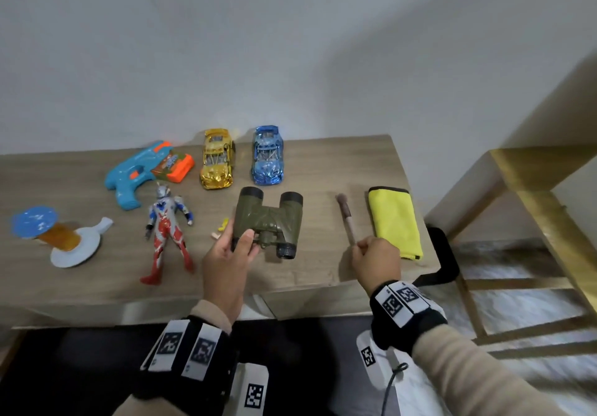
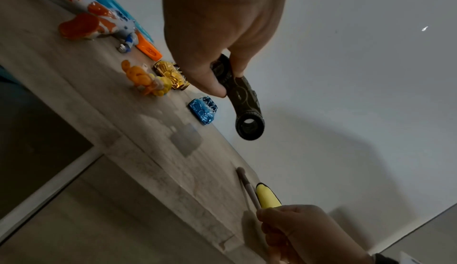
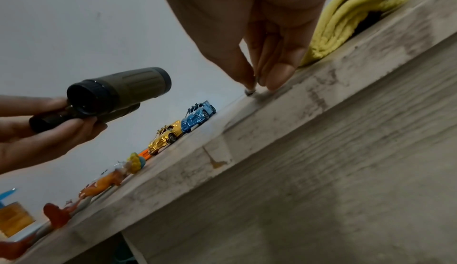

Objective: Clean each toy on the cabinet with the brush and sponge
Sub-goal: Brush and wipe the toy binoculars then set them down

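Note:
My left hand (image 1: 240, 242) grips olive-green toy binoculars (image 1: 268, 218) by the left eyepiece end and holds them above the wooden cabinet (image 1: 323, 163). The left wrist view shows thumb and fingers of that hand (image 2: 222, 76) round the binoculars (image 2: 245, 100). My right hand (image 1: 365, 246) pinches the near end of a thin brown brush (image 1: 345, 218) that lies on the cabinet, bristles pointing away. In the right wrist view its fingertips (image 3: 272, 80) close on the brush's end (image 3: 250, 92). A folded yellow sponge cloth (image 1: 394, 221) lies just right of the brush.
Along the back stand a gold car (image 1: 217, 160), a blue car (image 1: 267, 160) and a blue-orange water gun (image 1: 142, 173). A red-silver action figure (image 1: 168, 231) and a blue-topped toy (image 1: 48, 231) lie to the left. A wooden frame (image 1: 533, 189) stands right of the cabinet.

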